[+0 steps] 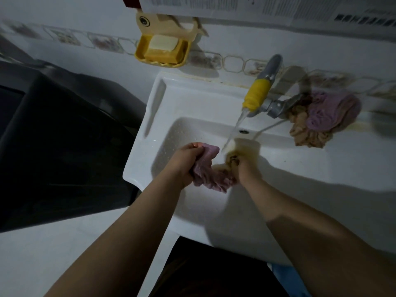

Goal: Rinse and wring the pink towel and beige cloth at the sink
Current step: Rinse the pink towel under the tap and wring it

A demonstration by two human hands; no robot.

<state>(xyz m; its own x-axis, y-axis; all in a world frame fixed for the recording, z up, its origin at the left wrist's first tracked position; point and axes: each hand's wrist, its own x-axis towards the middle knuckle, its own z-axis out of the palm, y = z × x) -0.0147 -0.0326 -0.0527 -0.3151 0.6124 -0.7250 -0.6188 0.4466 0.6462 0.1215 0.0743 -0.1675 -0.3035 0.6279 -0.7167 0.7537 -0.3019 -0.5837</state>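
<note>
Over the basin of the white ceramic sink [214,99], the left hand [184,161] is clenched tight around a bunched, wet pink towel [209,172], whose nubby terry folds spill out below the fist. The right hand [246,170] is closed around a twisted beige cloth [242,146], whose upper end stands up under the stream of water [234,129]. The two fabrics meet between the hands, just in front of the tap.

The tap [274,106] is dull metal with a long grey handle; its spout is wrapped in a yellow fabric sleeve [256,96]. Right of the tap, on the sink's flat rear ledge, lies a crumpled heap of another pink and beige cloth [321,118]. Behind the tap's left, a glossy yellow plastic soap dish [139,54] hangs on the tiled wall, holding two soap bars [162,48], white on amber.

The basin is smooth, rounded and bare around the hands. The sink's left rim ends in a hard edge beside a dark, boxy object [53,136].
</note>
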